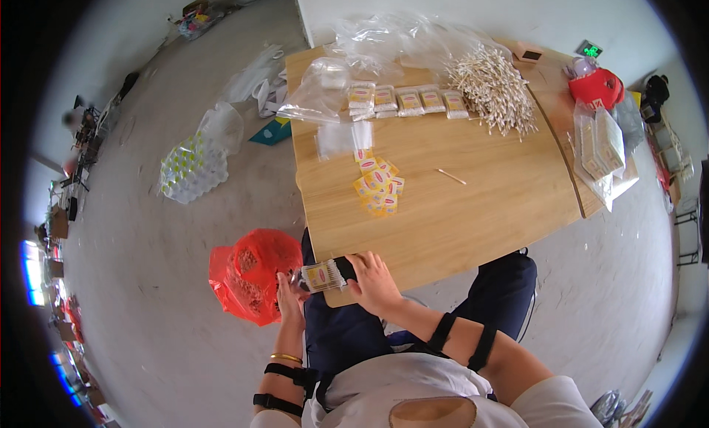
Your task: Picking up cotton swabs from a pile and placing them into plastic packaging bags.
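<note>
A small clear packet of cotton swabs (322,277) with a yellow-and-white label lies level between my hands, over the table's near left corner. My left hand (288,301) pinches its clear plastic end. At the other end, the closed fingers of my right hand (375,284) rest against a dark black piece (345,268) beside the packet; what exactly they grip is hidden. Farther up the table (473,214) lie scattered yellow-and-white label cards (378,180) and a single cotton swab (451,177). Left of my left hand is a red plastic bag (258,276).
Stacked swab packets (410,101) line the table's far side, beside a large heap of loose cotton swabs (493,88). Clear plastic bags (399,40) lie behind them. More packs (600,144) sit at the right edge. A clear bag with green-topped items (193,166) is on the floor.
</note>
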{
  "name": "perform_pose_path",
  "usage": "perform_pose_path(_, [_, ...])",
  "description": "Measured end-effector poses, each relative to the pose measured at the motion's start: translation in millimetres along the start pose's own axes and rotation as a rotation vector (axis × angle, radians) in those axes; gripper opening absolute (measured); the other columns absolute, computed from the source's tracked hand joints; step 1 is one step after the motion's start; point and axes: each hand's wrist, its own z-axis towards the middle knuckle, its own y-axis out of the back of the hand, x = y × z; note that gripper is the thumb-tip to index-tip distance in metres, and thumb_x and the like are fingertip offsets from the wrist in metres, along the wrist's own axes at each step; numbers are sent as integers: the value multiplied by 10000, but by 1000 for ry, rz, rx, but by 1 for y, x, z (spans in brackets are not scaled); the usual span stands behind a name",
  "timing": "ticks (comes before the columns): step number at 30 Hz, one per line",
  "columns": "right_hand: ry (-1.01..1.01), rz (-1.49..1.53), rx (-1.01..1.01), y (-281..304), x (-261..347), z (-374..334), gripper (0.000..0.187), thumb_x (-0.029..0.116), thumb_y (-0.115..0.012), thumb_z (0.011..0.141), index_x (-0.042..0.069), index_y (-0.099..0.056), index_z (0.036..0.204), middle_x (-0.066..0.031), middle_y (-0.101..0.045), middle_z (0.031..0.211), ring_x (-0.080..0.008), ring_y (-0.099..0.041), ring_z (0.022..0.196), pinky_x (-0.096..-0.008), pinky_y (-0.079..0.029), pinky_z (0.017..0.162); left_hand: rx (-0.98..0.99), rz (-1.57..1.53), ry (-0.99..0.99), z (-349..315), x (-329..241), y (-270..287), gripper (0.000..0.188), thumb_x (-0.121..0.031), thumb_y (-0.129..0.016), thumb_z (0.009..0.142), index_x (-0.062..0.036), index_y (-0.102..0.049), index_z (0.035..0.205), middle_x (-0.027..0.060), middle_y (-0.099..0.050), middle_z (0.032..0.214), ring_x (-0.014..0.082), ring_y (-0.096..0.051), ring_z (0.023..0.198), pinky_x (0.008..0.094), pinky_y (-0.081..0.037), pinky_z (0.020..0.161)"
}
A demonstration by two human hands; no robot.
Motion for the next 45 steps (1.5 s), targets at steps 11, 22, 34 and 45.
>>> perform_pose_path(11, [79,-72,-28,-11,-1,-5,549,83,-617,857,1,-501,1388,-172,-512,1199,-334,-518,1147,-425,-450,973,52,341,-461,-9,2,-5,459,-408,-474,1070,-55,-556,788,-31,-476,625,56,-458,515,236,-371,476])
perform_pose_path(22, [-338,578,22,-50,-5,12,524,7,-495,908,13,-482,1432,-185,-471,1336,-313,-524,1223,-350,-417,1063,38,382,-490,3,20,-9,423,-323,-490,1072,-46,-484,754,16,-465,606,96,-450,518,291,-366,483])
perform_pose_path(34, [-543,620,30,-56,26,16,602,16,-516,895,51,-431,1489,-138,-391,1392,-251,-430,1335,-321,-322,1137,-70,559,-735,6,28,-16,353,-270,-470,1074,-27,-494,819,94,-494,660,172,-467,621,358,-400,579])
perform_pose_path(45, [-506,863,158,-38,5,25,576,-77,-454,863,-4,-499,1432,-101,-566,1329,-188,-525,1253,-298,-386,1071,84,-342,-134,-26,17,-32,307,-242,-718,948,-77,-569,1160,35,-664,1001,136,-658,854,299,-527,774])
